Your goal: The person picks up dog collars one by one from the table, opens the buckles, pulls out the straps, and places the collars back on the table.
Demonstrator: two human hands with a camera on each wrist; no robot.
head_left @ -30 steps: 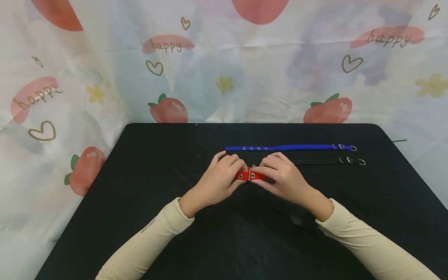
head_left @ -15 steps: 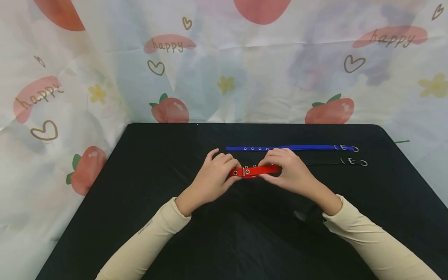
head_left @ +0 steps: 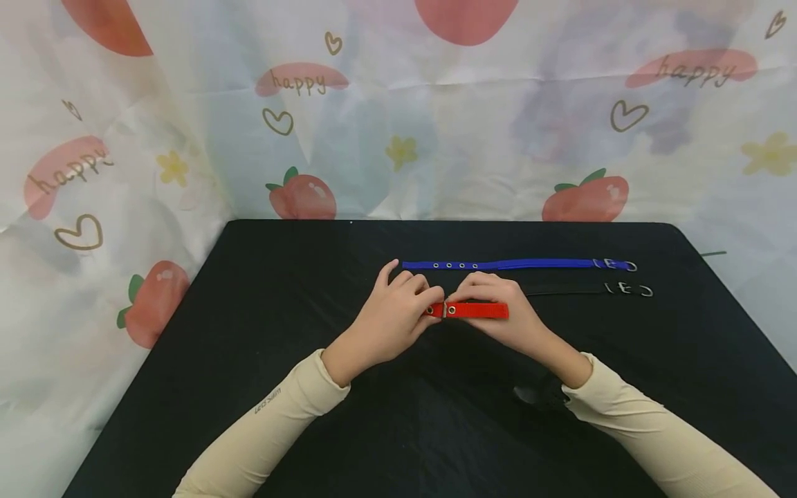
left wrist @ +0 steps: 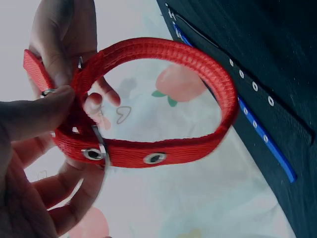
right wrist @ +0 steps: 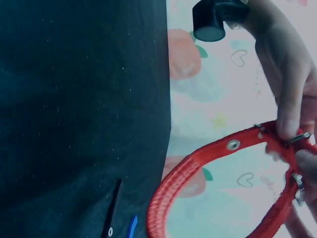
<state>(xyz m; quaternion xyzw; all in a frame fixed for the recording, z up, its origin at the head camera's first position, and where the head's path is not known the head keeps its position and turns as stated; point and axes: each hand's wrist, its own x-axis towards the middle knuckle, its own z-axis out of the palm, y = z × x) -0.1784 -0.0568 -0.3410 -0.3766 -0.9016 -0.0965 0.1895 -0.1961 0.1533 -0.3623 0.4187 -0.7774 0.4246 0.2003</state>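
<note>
A red pet collar [head_left: 479, 310] with metal eyelets is held up, bent into a round loop [left wrist: 228, 94] through its metal buckle. My left hand [head_left: 392, 318] pinches it beside the buckle, thumb [left wrist: 44, 111] on the strap. My right hand [head_left: 507, 321] pinches the collar just to the right, its fingers partly behind the band. The strap's red end [left wrist: 35, 69] sticks out past the fingers in the left wrist view. In the right wrist view, both hands meet at the metal fittings [right wrist: 298, 138].
A blue collar [head_left: 542, 263] lies stretched out at the back of the black table [head_left: 299, 277], its buckle to the right. In front of it lies a black collar [head_left: 566, 292], partly hidden by my right hand. A printed curtain [head_left: 436, 187] hangs behind the table.
The right hand first slides right along the red strap, then returns left to the buckle. The band's right part now shows in front of the right hand. The left hand has shifted slightly.
</note>
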